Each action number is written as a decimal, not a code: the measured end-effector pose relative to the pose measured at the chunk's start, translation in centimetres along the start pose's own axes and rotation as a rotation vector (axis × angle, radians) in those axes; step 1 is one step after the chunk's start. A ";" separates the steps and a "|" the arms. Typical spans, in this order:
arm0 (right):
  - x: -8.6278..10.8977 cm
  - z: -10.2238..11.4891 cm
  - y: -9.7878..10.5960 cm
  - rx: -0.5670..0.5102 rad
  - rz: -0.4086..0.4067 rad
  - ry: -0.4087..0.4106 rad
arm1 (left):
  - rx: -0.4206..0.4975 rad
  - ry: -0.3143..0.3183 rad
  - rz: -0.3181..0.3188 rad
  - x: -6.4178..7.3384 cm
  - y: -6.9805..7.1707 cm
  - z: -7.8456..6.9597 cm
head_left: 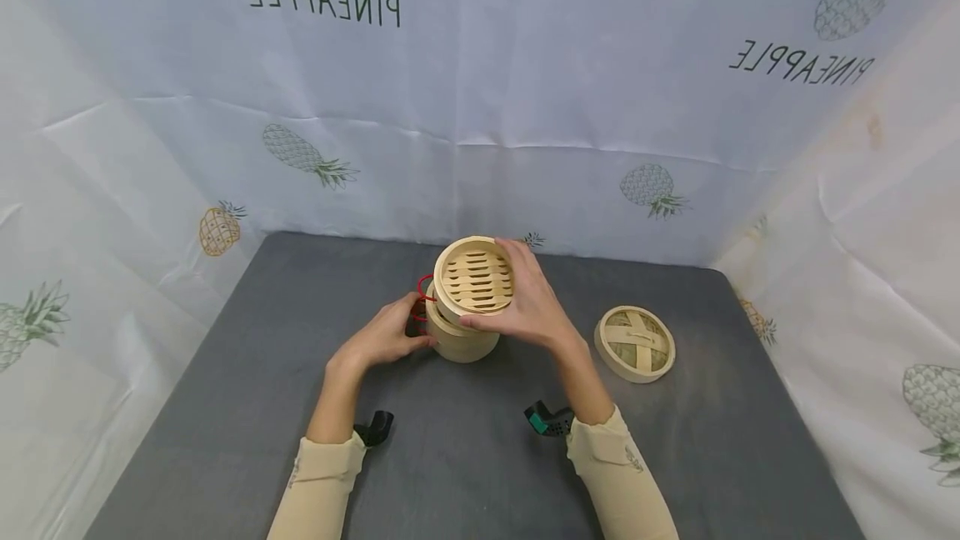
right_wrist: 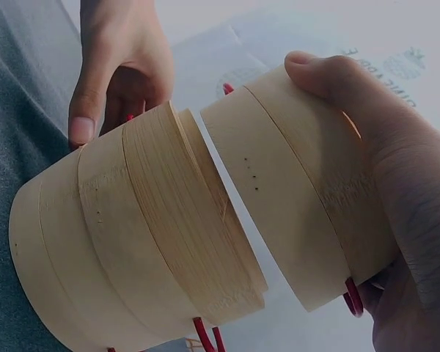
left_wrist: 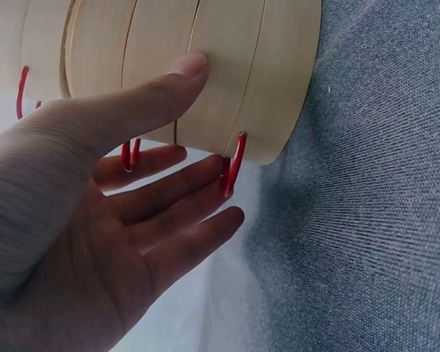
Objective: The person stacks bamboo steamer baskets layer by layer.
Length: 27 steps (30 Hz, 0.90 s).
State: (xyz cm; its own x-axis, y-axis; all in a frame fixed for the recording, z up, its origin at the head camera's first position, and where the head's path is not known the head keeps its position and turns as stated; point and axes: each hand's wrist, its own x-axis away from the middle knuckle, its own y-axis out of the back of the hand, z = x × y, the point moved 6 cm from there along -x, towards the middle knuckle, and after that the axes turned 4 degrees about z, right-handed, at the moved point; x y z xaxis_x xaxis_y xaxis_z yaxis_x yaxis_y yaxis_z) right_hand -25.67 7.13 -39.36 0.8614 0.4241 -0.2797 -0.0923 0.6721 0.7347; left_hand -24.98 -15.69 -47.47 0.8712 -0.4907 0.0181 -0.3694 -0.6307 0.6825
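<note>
In the head view my right hand point(head_left: 532, 298) holds a round bamboo steamer basket point(head_left: 477, 283) by its rim, thumb at the near side and fingers at the far side. Slats cross its bottom, and it tilts over a stack of bamboo steamer baskets point(head_left: 462, 346) on the table. A wedge-shaped gap parts the tilted basket point(right_wrist: 279, 198) from the stack point(right_wrist: 147, 235) in the right wrist view. My left hand point(head_left: 382, 336) holds the stack's left side. Its thumb point(left_wrist: 180, 77) lies on the bamboo wall, with the other fingers around by the red loops point(left_wrist: 235, 165).
A woven bamboo lid point(head_left: 636, 345) lies on the dark table point(head_left: 465, 457) to the right of my right hand. White pineapple-print cloth point(head_left: 465, 65) hangs behind and at both sides. Black wrist devices point(head_left: 551, 419) sit near both cuffs.
</note>
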 end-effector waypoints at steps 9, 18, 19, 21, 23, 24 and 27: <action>-0.2 0.2 -0.2 -0.023 0.004 -0.021 | -0.011 0.039 0.004 0.3 0.0 -0.5; -0.2 0.2 -0.4 -0.020 0.017 -0.031 | 0.012 0.012 0.007 0.2 -0.1 -0.3; -0.2 0.1 -0.4 -0.022 0.020 -0.037 | 0.013 -0.017 -0.002 0.1 -0.3 0.4; -0.2 0.0 -0.5 -0.022 0.027 -0.050 | 0.023 -0.036 -0.003 -0.1 -0.5 1.1; -0.2 -0.1 -0.6 -0.021 0.034 -0.062 | 0.021 -0.066 -0.016 -0.5 -0.9 2.5; -0.2 -0.2 -0.6 -0.021 0.036 -0.066 | 0.019 -0.075 -0.019 -0.7 -1.0 3.1; -0.2 -0.3 -0.7 -0.019 0.038 -0.071 | -0.003 -0.081 -0.024 -1.1 -1.2 3.7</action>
State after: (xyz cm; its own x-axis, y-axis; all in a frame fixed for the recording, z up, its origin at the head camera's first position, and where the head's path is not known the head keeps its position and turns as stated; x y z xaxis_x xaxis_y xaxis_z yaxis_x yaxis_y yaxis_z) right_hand -25.94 6.72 -39.96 0.8903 0.4058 -0.2066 -0.1346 0.6679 0.7320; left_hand -26.65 -16.62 -51.03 0.8507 -0.5225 -0.0578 -0.3473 -0.6412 0.6843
